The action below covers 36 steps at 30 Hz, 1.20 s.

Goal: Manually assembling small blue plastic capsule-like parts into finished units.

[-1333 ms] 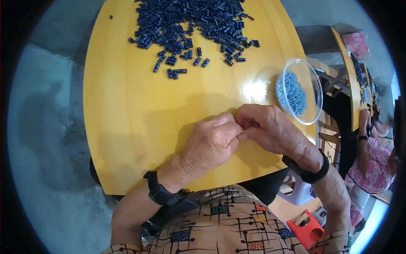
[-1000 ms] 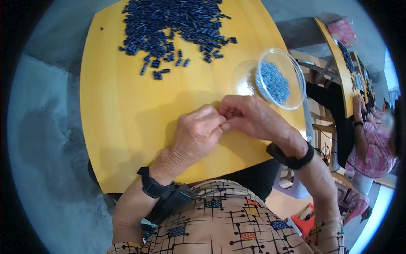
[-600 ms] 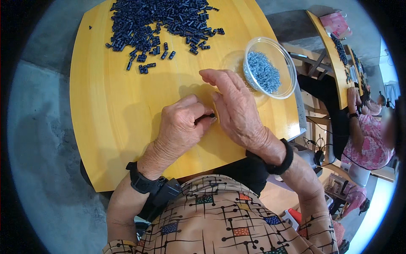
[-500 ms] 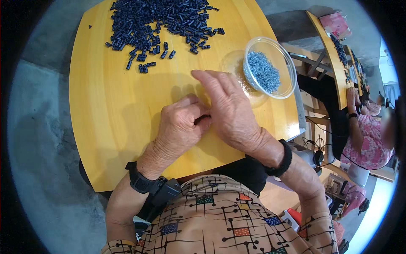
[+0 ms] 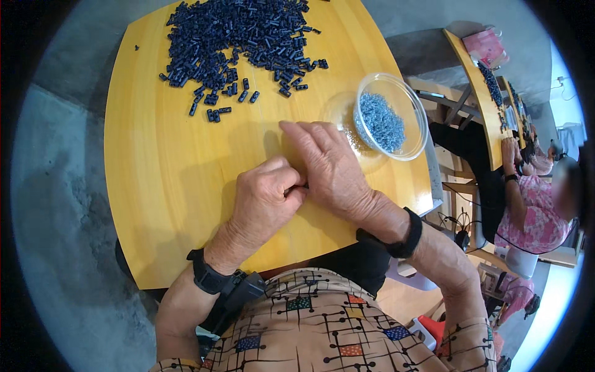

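My left hand point(image 5: 263, 195) is closed just above the near middle of the yellow table, thumb and forefinger pinched on a small dark piece point(image 5: 296, 188) mostly hidden by the fingers. Right against it is my right hand point(image 5: 338, 170), back upward, fingers stretched forward and left; its thumb is out of sight. Beyond both hands lies a large heap of small black plastic pieces point(image 5: 238, 46), each a short block with holes. To the right of my right hand stands a clear round plastic tub point(image 5: 412, 146) holding many tiny silvery-blue metal parts point(image 5: 381, 121).
The wooden tabletop point(image 5: 161, 204) has its near edge at my waist. A few loose black pieces point(image 5: 214, 115) lie at the heap's near side. At far right another person in a pink patterned top point(image 5: 533, 211) sits at a similar table point(image 5: 462, 62) with dark pieces on it.
The table, heap and tub sit slightly lower in the picture, as the view has shifted. Both hands stay together, with the right hand's fingers a little lower and the dark piece less visible.
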### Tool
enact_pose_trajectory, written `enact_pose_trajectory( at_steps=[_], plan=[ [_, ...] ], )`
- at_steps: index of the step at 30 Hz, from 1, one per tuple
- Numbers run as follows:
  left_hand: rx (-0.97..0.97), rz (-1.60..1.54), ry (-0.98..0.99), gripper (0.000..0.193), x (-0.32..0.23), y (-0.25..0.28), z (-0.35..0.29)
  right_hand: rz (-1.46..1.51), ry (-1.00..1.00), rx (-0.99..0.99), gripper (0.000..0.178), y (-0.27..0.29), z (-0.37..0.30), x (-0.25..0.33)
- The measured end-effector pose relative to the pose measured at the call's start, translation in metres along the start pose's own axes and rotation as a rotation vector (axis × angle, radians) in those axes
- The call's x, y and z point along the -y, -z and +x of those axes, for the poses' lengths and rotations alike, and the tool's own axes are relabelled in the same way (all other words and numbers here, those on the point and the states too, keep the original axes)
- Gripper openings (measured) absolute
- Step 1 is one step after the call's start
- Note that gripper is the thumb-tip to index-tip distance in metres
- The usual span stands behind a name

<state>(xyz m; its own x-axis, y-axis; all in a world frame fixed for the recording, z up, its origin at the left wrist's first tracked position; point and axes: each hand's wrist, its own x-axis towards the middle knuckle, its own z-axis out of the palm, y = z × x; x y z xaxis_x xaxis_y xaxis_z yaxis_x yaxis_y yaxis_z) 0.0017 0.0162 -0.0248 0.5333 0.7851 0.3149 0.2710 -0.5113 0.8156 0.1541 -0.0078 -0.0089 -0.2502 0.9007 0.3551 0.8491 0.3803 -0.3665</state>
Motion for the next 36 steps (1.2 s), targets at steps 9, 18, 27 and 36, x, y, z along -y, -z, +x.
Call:
enact_pose_trajectory(
  at_steps=[9, 18, 27, 36],
  plan=[
    [-0.027, -0.017, -0.005, 0.016, 0.003, -0.003, 0.002, -0.008, -0.003, 0.002, 0.056, 0.001, 0.006, 0.007],
    [-0.053, 0.007, -0.05, 0.016, 0.002, -0.003, -0.001, -0.089, 0.054, 0.049, 0.052, -0.002, 0.002, 0.009],
    [-0.07, 0.046, -0.071, 0.019, 0.005, -0.007, -0.001, -0.078, 0.043, 0.079, 0.049, -0.004, 0.001, 0.005],
    [-0.038, 0.013, -0.043, 0.018, 0.003, -0.002, 0.003, -0.03, 0.024, 0.087, 0.045, -0.004, 0.003, 0.004]
  ],
)
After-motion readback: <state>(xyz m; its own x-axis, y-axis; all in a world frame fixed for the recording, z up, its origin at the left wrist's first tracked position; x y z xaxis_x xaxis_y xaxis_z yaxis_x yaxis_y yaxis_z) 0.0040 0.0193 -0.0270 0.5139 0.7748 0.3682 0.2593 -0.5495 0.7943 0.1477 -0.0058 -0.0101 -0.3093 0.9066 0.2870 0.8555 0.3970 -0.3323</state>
